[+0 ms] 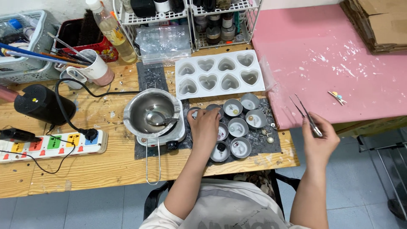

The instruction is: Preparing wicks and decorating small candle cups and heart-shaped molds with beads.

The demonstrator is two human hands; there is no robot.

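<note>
Left hand (205,127), fingers curled down over the cluster of small round tins (237,127) just in front of the heart mould (220,74) on the wooden tabletop (106,165), appears to steady one tin; right hand (318,142), off the tabletop edge and well right of the mould, pinches tweezers (307,114) shut between narrow fingers, tips up. Judged best handled by keeping the tin pinned flat and bringing the tweezers in vertically over its centre. Count: about nine tins showing, one mould with six heart cavities, one pair of tweezers, one melting pot (152,112) left of the tins
</note>
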